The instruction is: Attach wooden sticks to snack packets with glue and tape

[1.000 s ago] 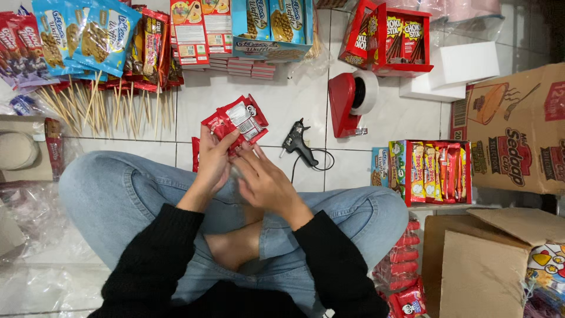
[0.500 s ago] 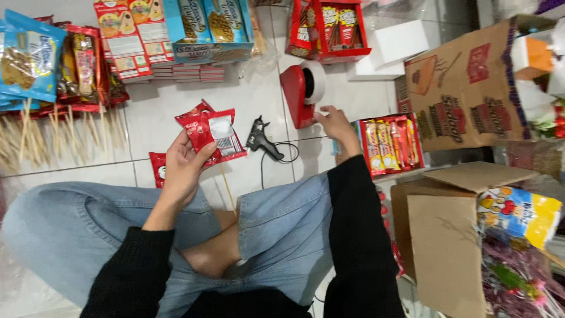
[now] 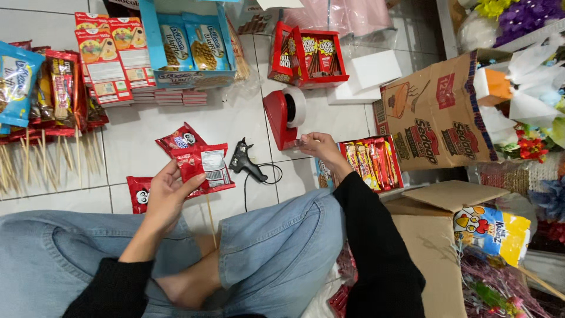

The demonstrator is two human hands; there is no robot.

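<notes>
Two red snack packets (image 3: 197, 156) sit fanned in my left hand (image 3: 166, 197), the thumb and fingers closed around their lower edges, with a thin wooden stick (image 3: 210, 219) running down from them toward my crossed legs. I am sitting on the white tiled floor (image 3: 141, 132) in jeans and black sleeves. My right hand (image 3: 318, 146) is stretched out to the red tape dispenser (image 3: 283, 116) — its fingertips are pinched narrow at the dispenser's front edge, though I cannot tell for certain whether they have tape between them. Between the two hands lies a black glue gun (image 3: 244, 162), its cord looping beside it on the tile. One more red packet (image 3: 139, 193) lies flat on the floor just behind my left hand. Just beside my right wrist stands an open display box of red snack bars (image 3: 372, 162), and behind that a brown cardboard carton (image 3: 438, 115). Further back are a blue box of wafer packs (image 3: 188, 50) and a red box of chocolate sticks (image 3: 312, 56) — to the far left, snacks fixed on wooden skewers (image 3: 41, 156) lie in a row.
</notes>
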